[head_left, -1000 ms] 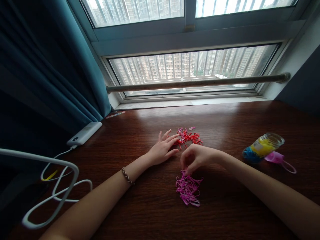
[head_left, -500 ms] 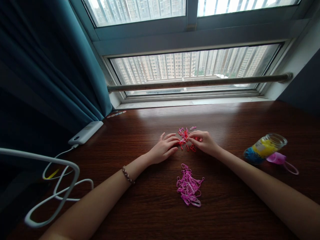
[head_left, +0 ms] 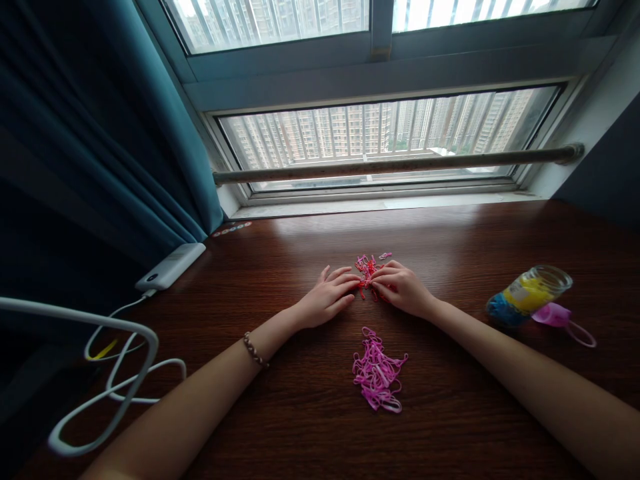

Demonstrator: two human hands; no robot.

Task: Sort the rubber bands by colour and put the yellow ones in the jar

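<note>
A small heap of red and pink loops (head_left: 369,267) lies on the dark wooden table (head_left: 300,413) ahead of me. My left hand (head_left: 327,297) rests flat beside it, fingers stretched out and touching its left edge. My right hand (head_left: 400,287) covers the heap's right side with its fingers curled and pinched into the loops. Nearer to me lies a separate pile of pink loops (head_left: 379,371), untouched by either hand. A beaded bracelet (head_left: 255,351) is on my left wrist.
A clear jar (head_left: 527,293) with yellow and blue contents lies on its side at the right, its pink lid (head_left: 555,315) beside it. A white power bank (head_left: 170,265) and white cable (head_left: 107,373) sit at the left by the blue curtain (head_left: 100,133). The window is behind.
My right hand left the pink pile near me and moved up to the red heap, where its fingers now pinch into the loops. My left hand has stayed put.
</note>
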